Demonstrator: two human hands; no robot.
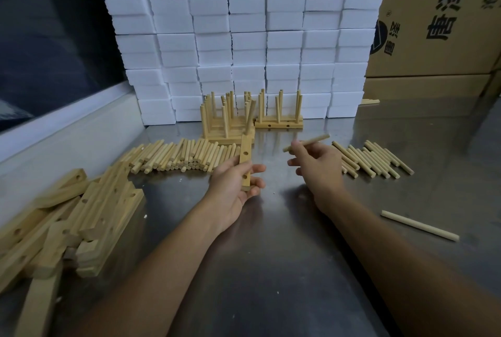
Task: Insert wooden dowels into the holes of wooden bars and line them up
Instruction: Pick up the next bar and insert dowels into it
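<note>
My left hand (233, 185) grips a short wooden bar (245, 157) with holes in its side, its far end pointing away from me. One dowel (250, 117) stands in the bar's far end. To the right, apart from the bar, my right hand (315, 166) pinches a single dowel (309, 142) that lies nearly level. Finished bars with upright dowels (227, 122) stand in rows behind, and another finished bar (279, 122) stands to their right. Loose dowels lie in a left pile (179, 156) and a right pile (374, 159).
A heap of empty wooden bars (81, 217) covers the left of the steel table (271, 255). One stray dowel (418, 225) lies at the right. White foam blocks (244, 38) are stacked at the back, with cardboard boxes (439, 25) at the back right.
</note>
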